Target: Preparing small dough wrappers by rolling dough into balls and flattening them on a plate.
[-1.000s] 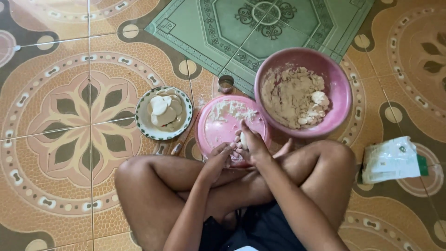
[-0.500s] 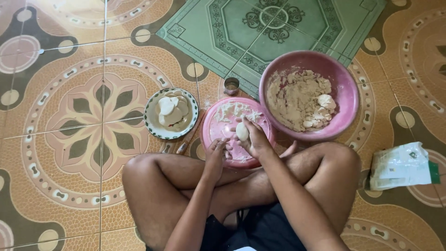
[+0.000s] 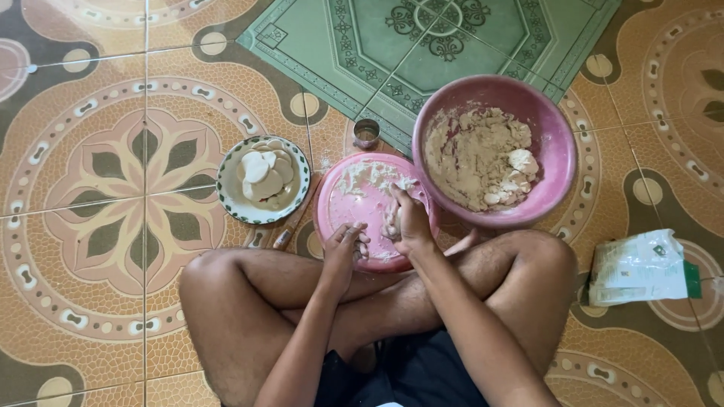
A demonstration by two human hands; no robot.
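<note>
The right hand [image 3: 411, 222] has its fingers curled around a small pale lump of soft dough [image 3: 391, 224] over the floured round pink plastic plate [image 3: 339, 218] — likely light, sticky, easily squashed, best cupped underneath — while the left hand [image 3: 345, 252] rests loosely spread on the plate's rim.

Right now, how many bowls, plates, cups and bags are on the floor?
Bowls: 1, the big pink bowl of dough.
Plates: 2, the pink plate and the white plate.
Cups: 1, the metal cup.
Bags: 1, the white bag.
Total: 5.
</note>
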